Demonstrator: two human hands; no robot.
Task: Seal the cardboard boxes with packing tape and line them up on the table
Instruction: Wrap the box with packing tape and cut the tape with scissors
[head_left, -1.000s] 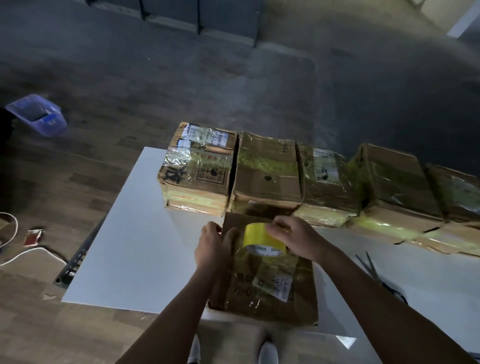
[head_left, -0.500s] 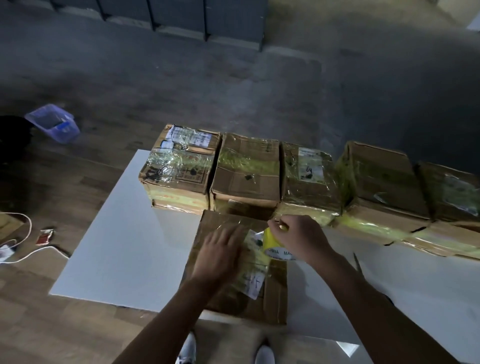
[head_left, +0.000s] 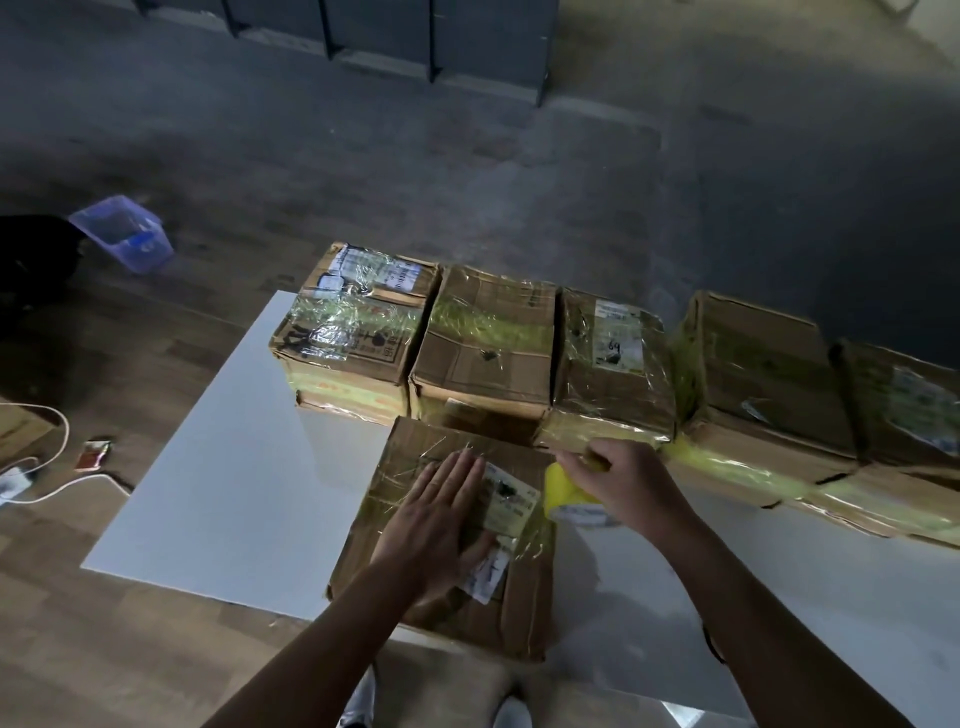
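Note:
A worn cardboard box (head_left: 415, 462) with a white label lies at the near edge of the white table (head_left: 218, 467). My left hand (head_left: 441, 525) rests flat on its top, fingers spread, pressing down on the taped surface. My right hand (head_left: 618, 483) grips a yellow roll of packing tape (head_left: 563, 493) just off the box's right edge. Behind, a row of several taped boxes (head_left: 488, 343) stands side by side along the table's far edge.
A blue plastic bin (head_left: 124, 239) sits on the floor at far left. White cables (head_left: 41, 457) and a small packet (head_left: 93, 454) lie on the wooden floor left of the table. Dark cabinets stand at the back. My shoes show below the table edge.
My right hand has pulled the tape roll from the top of the box to beyond its right edge. My left hand went from the box's left side to lying flat on top.

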